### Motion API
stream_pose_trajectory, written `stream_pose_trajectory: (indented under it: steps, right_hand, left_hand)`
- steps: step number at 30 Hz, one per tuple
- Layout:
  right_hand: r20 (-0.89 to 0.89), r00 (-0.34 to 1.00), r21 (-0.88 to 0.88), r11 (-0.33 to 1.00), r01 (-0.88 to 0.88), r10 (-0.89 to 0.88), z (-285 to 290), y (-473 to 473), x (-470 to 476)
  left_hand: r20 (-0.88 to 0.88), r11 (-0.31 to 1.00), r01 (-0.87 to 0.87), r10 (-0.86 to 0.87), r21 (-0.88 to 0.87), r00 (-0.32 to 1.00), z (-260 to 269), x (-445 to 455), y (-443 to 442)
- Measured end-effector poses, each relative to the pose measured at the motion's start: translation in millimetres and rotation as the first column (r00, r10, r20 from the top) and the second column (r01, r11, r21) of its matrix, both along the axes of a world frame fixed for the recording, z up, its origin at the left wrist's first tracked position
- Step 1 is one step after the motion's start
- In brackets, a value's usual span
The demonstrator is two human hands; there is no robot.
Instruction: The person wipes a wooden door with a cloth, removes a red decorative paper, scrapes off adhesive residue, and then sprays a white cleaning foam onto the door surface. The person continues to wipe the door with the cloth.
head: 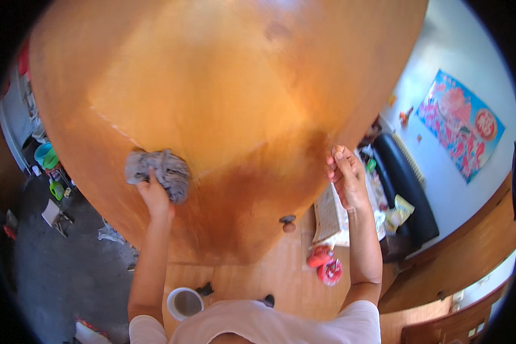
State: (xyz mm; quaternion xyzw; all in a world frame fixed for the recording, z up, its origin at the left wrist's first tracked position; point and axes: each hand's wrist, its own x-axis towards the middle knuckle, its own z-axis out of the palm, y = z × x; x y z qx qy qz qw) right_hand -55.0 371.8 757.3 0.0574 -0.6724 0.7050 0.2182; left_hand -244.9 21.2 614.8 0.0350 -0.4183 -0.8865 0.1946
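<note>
In front of me stands a wooden door [198,107] with an orange-brown finish, darker toward its lower part. My left hand [155,193] grips a bunched grey cloth [165,172] and holds it against the door's surface, left of the middle. My right hand [345,176] is raised beside the door's right edge, fingers curled in and thumb against the index finger. Nothing shows in it. Below it, a round door knob [288,223] sticks out near the door's lower right edge.
A white bucket [172,306] of cloudy water stands on the wooden floor by my feet. Red slippers [330,271] lie to the right, near a cloth-covered table [327,215] and a black sofa [406,185]. Leftward, a small folding stool [53,213] and a green jug [56,189] occupy a dark floor.
</note>
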Motion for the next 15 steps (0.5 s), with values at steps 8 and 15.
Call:
stream_pose_trajectory:
  steps: [8, 15]
  right_hand:
    - [0.21, 0.955, -0.383, 0.881, 0.276, -0.208, -189, 163, 66]
    - [0.487, 0.766, -0.593, 0.486, 0.642, -0.418, -460, 352, 188]
  left_hand:
    - [-0.23, 0.953, -0.136, 0.074, -0.269, 0.97, -35, -4, -33]
    - [0.048, 0.757, 0.138, -0.14, -0.639, 0.989, -50, 29, 17]
